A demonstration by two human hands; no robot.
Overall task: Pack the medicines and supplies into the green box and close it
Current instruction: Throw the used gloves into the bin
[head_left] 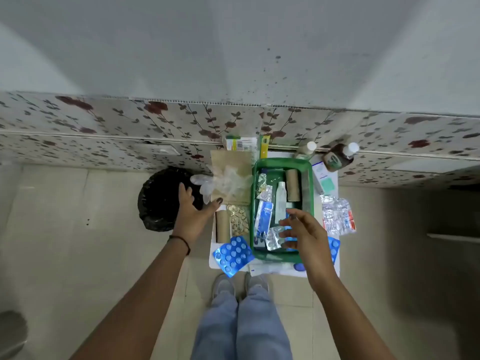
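Pale floor tiles and a flowered wall panel [104, 126] behind, with a small white table [335, 178] crowded to its edges. Green box [255, 209] at the middle, lid nowhere visible, already holding a cardboard roll [292, 184], a clear bottle [281, 201], a blue-white sachet [263, 216] and a foil strip [274, 237].

Right hand [304, 235] low over the near end of the box, fingers spread and loose, holding nothing firmly as far as can be told; possibly brushing the foil strip. Left hand [192, 216] open and empty beside the table's left edge, thumb toward the clear gloves [223, 181], black bin [161, 198] directly beneath.

Still unpacked: 1 blue blister pack [232, 255] overhanging the near-left corner, gold capsule strips [237, 219], silver strips [336, 215] at the right edge, 2 brown bottles [337, 157] at the back.

Risks, as a judgement: a careless sweep knocking the overhanging blister pack to the floor or the gloves into the bin; loose upright pile stopping the lid from shutting; back bottles toppling if reached across.
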